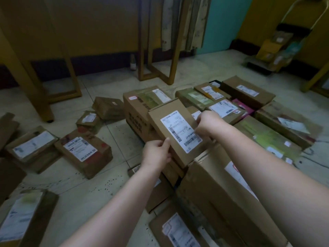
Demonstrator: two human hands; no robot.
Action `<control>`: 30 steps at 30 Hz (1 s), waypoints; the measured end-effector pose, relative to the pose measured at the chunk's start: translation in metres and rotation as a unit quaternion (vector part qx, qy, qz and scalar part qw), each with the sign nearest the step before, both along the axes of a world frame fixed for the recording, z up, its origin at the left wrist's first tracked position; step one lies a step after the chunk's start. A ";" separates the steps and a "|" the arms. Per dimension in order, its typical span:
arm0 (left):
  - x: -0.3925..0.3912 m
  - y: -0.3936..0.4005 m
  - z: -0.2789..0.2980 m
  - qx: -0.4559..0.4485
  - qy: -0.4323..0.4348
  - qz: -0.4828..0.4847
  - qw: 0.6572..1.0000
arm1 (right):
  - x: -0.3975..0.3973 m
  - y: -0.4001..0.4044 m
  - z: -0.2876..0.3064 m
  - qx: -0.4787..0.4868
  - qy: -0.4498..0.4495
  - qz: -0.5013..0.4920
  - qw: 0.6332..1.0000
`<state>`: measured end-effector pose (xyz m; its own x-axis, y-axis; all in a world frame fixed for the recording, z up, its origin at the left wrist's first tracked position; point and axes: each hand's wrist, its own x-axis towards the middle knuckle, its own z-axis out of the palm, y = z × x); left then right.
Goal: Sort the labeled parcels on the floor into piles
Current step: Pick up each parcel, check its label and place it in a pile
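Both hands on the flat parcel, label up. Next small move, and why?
Probably lift the flat parcel clear and carry it left toward the small parcels on the floor. Left hand pinches its near corner, right hand grips the far edge, and it lies tilted on the big stack, not yet placed in a pile.

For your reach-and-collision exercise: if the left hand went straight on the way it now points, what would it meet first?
The left hand points up and away, gripping the flat parcel. Beyond it, the large printed carton probably comes first, though depth is unclear.
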<state>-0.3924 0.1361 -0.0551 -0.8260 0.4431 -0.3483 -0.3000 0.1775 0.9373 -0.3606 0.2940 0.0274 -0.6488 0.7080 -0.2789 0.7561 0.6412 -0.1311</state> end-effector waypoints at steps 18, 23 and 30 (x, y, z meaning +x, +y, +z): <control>-0.039 -0.017 -0.050 -0.248 0.152 -0.137 0.947 | -0.059 -0.075 -0.024 0.215 0.121 0.131 0.960; -0.062 -0.090 -0.113 -0.348 0.097 -0.154 0.920 | -0.062 -0.146 -0.101 0.146 0.202 0.212 0.945; -0.090 -0.128 -0.187 -0.421 0.107 -0.197 0.879 | -0.016 -0.136 -0.242 -0.145 -0.079 0.012 0.986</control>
